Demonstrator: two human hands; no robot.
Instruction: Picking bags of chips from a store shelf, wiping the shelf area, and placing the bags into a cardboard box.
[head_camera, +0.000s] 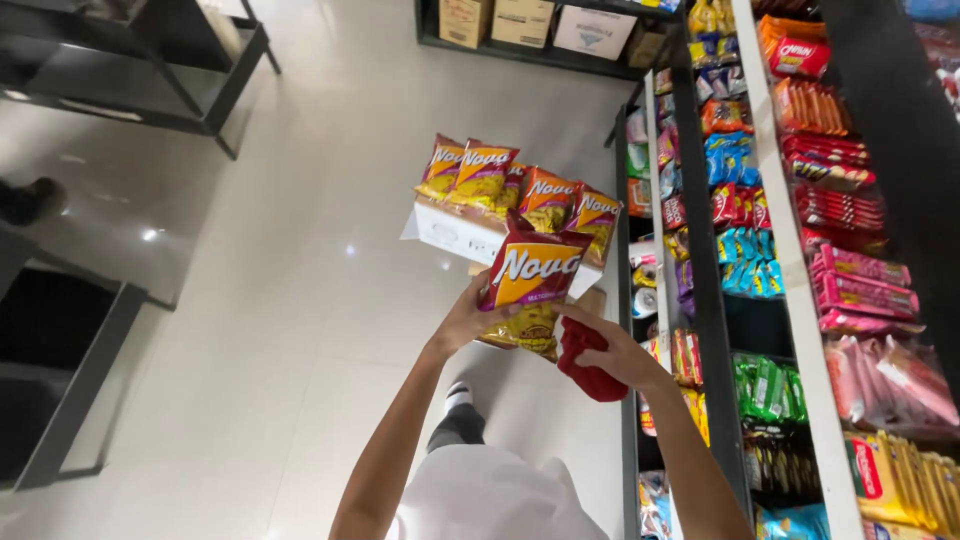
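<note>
Nearest, the left hand (468, 322) grips the red-and-yellow snack bag (532, 290) by its lower left edge, fingers curled around it, while the right hand (612, 350) pinches the bag's bottom right corner and also clutches a red cloth (588, 362). The bag stands upright between both hands, long axis running toward 12 o'clock, with the left hand slightly nearer its middle. Beyond, at 12 o'clock, a white box (455, 232) holds more such bags (520, 185); stocked shelves (790, 260) rise at 3 o'clock.
</note>
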